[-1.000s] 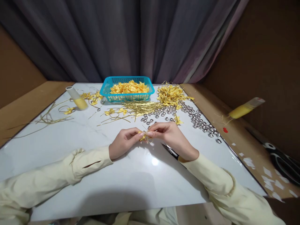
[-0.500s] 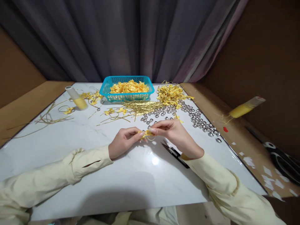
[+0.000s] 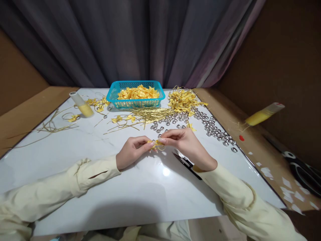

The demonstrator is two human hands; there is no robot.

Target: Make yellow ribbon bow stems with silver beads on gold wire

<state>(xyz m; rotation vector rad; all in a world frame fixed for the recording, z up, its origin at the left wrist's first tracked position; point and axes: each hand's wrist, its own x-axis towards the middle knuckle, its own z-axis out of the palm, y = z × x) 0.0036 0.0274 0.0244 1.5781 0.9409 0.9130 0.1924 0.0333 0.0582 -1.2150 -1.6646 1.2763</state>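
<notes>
— So, where's the yellow ribbon bow (image 3: 154, 144)?
— Near the middle of the tabletop (image 3: 100, 167), pinched between left hand (image 3: 131, 152) and right hand (image 3: 187, 145), both closed on it; a gold cord loop (image 3: 162, 147) hangs there; looks mid-tie; tightening would call for a firm pinch, gentle pull

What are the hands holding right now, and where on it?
A small yellow bow, pinched by fingertips: the left hand at its left end, the right hand at its right end.
</notes>
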